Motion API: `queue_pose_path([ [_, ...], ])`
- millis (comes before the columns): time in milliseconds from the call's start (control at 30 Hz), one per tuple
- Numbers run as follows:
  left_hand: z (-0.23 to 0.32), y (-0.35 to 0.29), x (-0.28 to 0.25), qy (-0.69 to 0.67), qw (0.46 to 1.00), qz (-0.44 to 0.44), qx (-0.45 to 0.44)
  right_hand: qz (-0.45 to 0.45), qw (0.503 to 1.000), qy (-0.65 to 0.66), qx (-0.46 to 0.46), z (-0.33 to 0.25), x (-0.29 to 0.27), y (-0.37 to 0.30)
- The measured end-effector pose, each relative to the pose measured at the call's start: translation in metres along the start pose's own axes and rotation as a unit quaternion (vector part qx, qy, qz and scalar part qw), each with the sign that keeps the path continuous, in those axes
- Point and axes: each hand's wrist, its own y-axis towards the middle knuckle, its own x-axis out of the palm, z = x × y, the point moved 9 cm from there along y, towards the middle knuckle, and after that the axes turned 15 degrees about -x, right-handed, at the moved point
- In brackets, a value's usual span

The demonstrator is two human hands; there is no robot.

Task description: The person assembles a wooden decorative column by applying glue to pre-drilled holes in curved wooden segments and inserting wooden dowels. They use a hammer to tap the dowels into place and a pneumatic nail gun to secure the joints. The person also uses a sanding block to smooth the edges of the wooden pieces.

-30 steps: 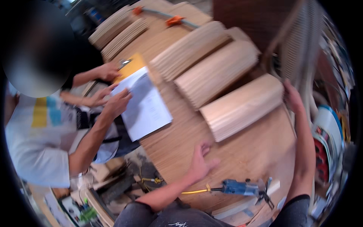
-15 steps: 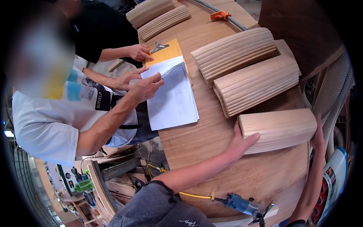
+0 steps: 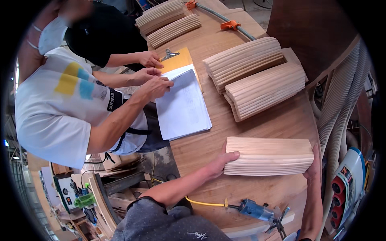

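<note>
A stack of pale curved wooden slats [image 3: 268,156] lies on the plywood worktable [image 3: 257,193] close in front of me. My left hand [image 3: 220,161] presses against the stack's left end, thumb on top. My right hand [image 3: 313,168] holds the stack's right end, mostly hidden behind it. The stack sits squeezed between both hands.
Two more slat stacks [image 3: 257,78] lie further back, others [image 3: 167,20] at the far end beside orange clamps [image 3: 230,25]. Two people at the left handle papers [image 3: 183,106] on a yellow clipboard [image 3: 177,60]. A blue power tool [image 3: 257,209] with a yellow hose lies near the front edge. Ribbed hoses [image 3: 341,104] hang right.
The slat stack has come nearer to me and lies level between both hands. The view has tipped down and left, showing more of the two people.
</note>
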Motion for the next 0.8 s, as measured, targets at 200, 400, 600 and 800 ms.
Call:
queue_pose_path([
  [200, -0.024, -0.061, 0.019, -0.003, 0.996, 0.076, -0.037, 0.005, 0.997, -0.011, -0.082, -0.032, -0.006, -0.092],
  [400, -0.005, -0.127, 0.082, 0.043, 0.995, 0.001, 0.095, 0.008, 0.948, -0.206, -0.243, -0.132, 0.034, -0.230],
  [600, -0.052, -0.181, 0.150, 0.137, 0.979, -0.063, 0.136, 0.069, 0.925, -0.172, -0.333, -0.165, 0.073, -0.430],
  [800, -0.166, -0.261, 0.185, 0.226, 0.963, -0.127, 0.078, 0.178, 0.896, -0.138, -0.382, -0.043, 0.014, -0.624],
])
